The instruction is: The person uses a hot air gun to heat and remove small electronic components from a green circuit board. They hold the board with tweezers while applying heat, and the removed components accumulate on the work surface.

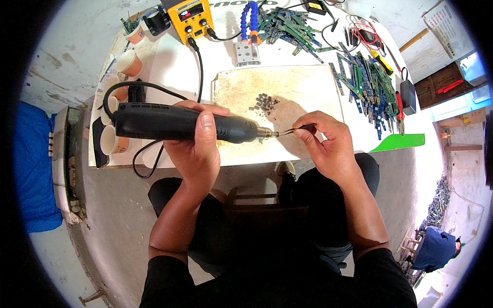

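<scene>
Left hand [197, 141] grips hot-air gun [179, 122]; right hand [328, 143] pinches tweezers [295, 129] at its nozzle

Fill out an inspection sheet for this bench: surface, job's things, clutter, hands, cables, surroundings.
Surface: white table with a stained, scorched work pad in the middle.
Job's things: black hot-air handpiece, nozzle pointing right to the tweezers; small pile of dark chips on the pad.
Clutter: heaps of green circuit strips to the right and at the back; paper cups on the left; yellow station; blue-armed holder.
Hands: left hand wraps the handpiece; right hand pinches the tweezers.
Cables: black cord loops from the handpiece toward the station; red leads at the back.
Surroundings: concrete floor; another person crouched at lower right.
</scene>
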Demonstrator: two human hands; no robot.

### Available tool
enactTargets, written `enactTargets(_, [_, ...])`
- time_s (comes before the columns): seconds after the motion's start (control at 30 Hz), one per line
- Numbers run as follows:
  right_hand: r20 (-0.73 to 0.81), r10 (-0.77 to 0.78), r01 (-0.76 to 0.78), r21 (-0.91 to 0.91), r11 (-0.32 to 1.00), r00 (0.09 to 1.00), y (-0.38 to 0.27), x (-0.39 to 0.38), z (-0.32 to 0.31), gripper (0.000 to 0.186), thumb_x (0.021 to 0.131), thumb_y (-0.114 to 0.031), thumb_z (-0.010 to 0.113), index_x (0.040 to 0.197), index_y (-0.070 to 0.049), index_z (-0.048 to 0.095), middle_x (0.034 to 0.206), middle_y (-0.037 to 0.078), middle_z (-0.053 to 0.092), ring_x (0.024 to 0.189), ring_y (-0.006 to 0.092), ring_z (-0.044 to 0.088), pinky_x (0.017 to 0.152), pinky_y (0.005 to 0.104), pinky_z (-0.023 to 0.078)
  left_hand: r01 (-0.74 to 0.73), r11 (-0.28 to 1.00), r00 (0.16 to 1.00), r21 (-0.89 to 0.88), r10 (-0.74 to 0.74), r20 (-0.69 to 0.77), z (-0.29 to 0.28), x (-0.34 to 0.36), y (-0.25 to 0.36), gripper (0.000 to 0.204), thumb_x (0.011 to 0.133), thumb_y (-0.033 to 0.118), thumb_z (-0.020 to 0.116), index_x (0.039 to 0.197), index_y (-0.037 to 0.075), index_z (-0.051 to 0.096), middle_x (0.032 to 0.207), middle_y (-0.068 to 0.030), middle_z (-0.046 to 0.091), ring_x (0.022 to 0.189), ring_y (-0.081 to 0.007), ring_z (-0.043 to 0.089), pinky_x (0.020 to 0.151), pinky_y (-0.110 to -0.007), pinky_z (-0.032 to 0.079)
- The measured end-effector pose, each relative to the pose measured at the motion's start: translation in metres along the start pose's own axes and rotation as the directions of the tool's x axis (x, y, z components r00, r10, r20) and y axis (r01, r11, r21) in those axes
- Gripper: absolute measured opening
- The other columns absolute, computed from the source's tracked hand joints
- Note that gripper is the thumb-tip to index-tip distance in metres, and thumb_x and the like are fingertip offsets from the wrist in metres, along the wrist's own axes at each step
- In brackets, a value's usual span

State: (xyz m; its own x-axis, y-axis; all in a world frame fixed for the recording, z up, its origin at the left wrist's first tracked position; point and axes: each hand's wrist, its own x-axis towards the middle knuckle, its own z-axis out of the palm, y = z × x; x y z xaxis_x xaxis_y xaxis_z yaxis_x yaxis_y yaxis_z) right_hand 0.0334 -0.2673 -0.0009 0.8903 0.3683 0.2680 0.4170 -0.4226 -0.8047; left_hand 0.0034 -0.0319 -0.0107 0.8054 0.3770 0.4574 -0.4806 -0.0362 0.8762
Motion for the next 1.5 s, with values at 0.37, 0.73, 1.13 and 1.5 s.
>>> enactTargets(0.37, [-0.001, 0.012, -0.012, -0.002, 1.0, 1.0, -0.0012, 0.0001, -0.0005, 0.007, 0.087, -0.001, 0.068, 0.094, -0.001, 0.066, 0.088, 0.012, 0.068, 0.08, 0.0251, 0.066, 0.072, 0.0322, 0.051, -0.014, 1.0, 1.0, 0.02, 0.014, 0.006, 0.0011, 0.0002, 0.0, 0.021, 0.099, 0.023, 0.054, 0.105, 0.004, 0.049, 0.084, -0.0145, 0.069, 0.083, -0.0191, 0.066, 0.085, -0.034, 0.05])
enactTargets(0.73, [0.0, 0.001, -0.001, -0.009, 1.0, 1.0, -0.0009, 0.0004, -0.0005, 0.007, 0.086, 0.0, 0.068, 0.093, -0.001, 0.066, 0.088, 0.012, 0.068, 0.08, 0.0255, 0.066, 0.072, 0.0329, 0.051, -0.015, 1.0, 1.0, 0.016, 0.015, 0.013, 0.0004, 0.0001, -0.0012, 0.021, 0.099, 0.022, 0.054, 0.106, 0.003, 0.049, 0.085, -0.0153, 0.069, 0.084, -0.0197, 0.066, 0.086, -0.035, 0.05])
enactTargets(1.13, [0.014, -0.006, 0.005, 0.015, 1.0, 1.0, -0.0009, 0.0003, -0.0022, 0.009, 0.086, 0.002, 0.067, 0.094, 0.0, 0.066, 0.092, 0.012, 0.068, 0.078, 0.0217, 0.067, 0.069, 0.031, 0.052, -0.012, 1.0, 1.0, 0.016, 0.012, -0.002, 0.0002, 0.0006, -0.0008, 0.021, 0.1, 0.023, 0.053, 0.105, 0.004, 0.049, 0.084, -0.0143, 0.069, 0.083, -0.018, 0.065, 0.085, -0.034, 0.049])
enactTargets(1.5, [0.003, -0.021, 0.021, 0.015, 1.0, 1.0, 0.0018, -0.0002, -0.0015, 0.007, 0.087, 0.001, 0.067, 0.094, 0.0, 0.066, 0.092, 0.011, 0.068, 0.077, 0.0204, 0.066, 0.068, 0.0296, 0.051, -0.013, 1.0, 1.0, 0.014, 0.013, -0.008, 0.0002, 0.0008, -0.0002, 0.021, 0.1, 0.023, 0.053, 0.106, 0.003, 0.05, 0.084, -0.014, 0.069, 0.082, -0.0188, 0.066, 0.084, -0.034, 0.051])
